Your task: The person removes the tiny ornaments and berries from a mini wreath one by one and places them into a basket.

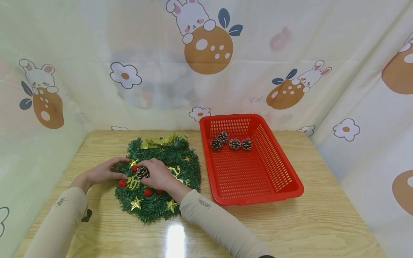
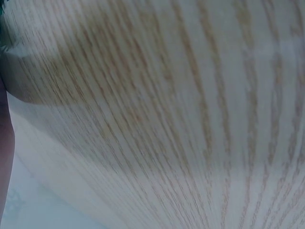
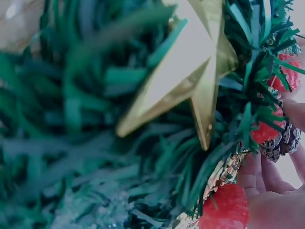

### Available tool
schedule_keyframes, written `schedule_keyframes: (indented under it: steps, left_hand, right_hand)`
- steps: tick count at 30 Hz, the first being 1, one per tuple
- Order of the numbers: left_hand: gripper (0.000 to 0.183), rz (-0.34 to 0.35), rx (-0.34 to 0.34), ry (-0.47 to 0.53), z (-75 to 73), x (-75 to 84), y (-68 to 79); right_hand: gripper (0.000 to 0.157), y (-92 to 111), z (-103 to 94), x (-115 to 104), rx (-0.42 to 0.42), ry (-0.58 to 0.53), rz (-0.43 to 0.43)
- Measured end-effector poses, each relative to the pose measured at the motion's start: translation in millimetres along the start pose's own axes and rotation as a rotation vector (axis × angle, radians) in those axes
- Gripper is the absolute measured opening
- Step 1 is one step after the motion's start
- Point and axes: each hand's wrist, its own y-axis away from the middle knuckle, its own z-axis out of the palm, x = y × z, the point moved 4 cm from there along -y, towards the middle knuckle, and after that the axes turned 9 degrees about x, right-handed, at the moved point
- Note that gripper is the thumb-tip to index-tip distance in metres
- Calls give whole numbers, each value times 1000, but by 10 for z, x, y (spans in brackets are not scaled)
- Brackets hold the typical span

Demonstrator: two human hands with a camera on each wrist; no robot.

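Note:
A green tinsel wreath (image 1: 190,172) with gold stars, red berries and gold lettering lies on the left of the table. My right hand (image 1: 158,175) holds a pine cone (image 1: 142,172) over the wreath's left inner side; the right wrist view shows that pine cone (image 3: 282,140) between thumb and fingers, close to red berries (image 3: 269,125). A gold star (image 3: 190,71) fills the middle of that view. At the wreath's left edge, my left hand (image 1: 101,173) rests with fingers spread on the greenery, beside a red berry (image 1: 122,183). The left wrist view shows mostly bare tabletop.
To the right of the wreath stands a red plastic basket (image 1: 211,172) with several pine cones (image 1: 235,144) at its far end. A gold ribbon bow (image 1: 159,142) tops the wreath. Behind the wooden table (image 1: 290,222) hangs a printed curtain (image 1: 155,96).

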Motion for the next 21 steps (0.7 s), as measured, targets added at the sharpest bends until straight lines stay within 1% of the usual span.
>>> schedule_keyframes:
  steps: [6,12,16,21]
  left_hand:
    - [69,1,-1,-2,3,-18,-2]
    - [69,-5,-1,-3,5,-27,-5]
    - [69,0,0,-7,10,-26,-13]
    - [69,4,4,-11,12,-36,-18]
  right_hand:
    - [50,8,-15,-9,22,-3,-3]
    - [50,-4,-82,-41,44,-58,8]
    - [50,-19,-177,-73,70,-89,17]
    - [50,-30,-365,-142,104,-115,23]
